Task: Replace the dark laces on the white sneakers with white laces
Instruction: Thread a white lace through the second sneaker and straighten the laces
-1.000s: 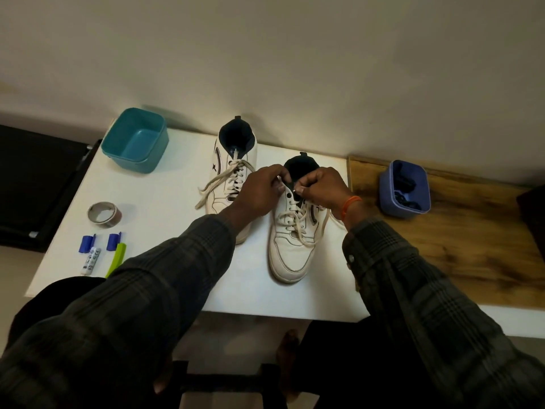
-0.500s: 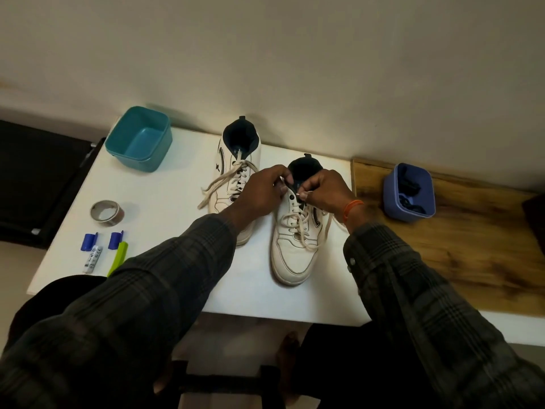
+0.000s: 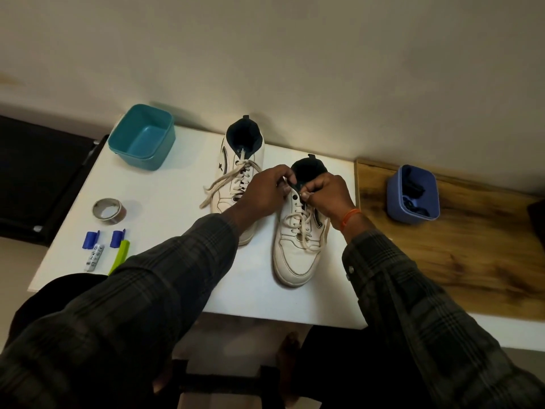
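Note:
Two white sneakers stand on the white table [image 3: 165, 202], toes toward me. The left sneaker [image 3: 236, 166] carries a white lace with loose ends trailing left. The right sneaker [image 3: 295, 252] is threaded with a white lace [image 3: 300, 228] up to its upper eyelets. My left hand [image 3: 265, 190] grips the collar of the right sneaker at its top left eyelets. My right hand [image 3: 327, 193] pinches the lace tip at a top eyelet. A blue box [image 3: 413, 193] on the wooden board holds dark laces.
A teal tub [image 3: 141, 137] sits at the table's back left. A tape roll [image 3: 107, 211], two blue caps [image 3: 90, 240], a white tube and a green marker [image 3: 119, 256] lie at the left front. The wooden board [image 3: 457, 255] extends right. A wall rises just behind.
Both hands stay at the right sneaker's top eyelets; my right hand has shifted slightly as its fingertips work the lace tip. The view has drifted a little.

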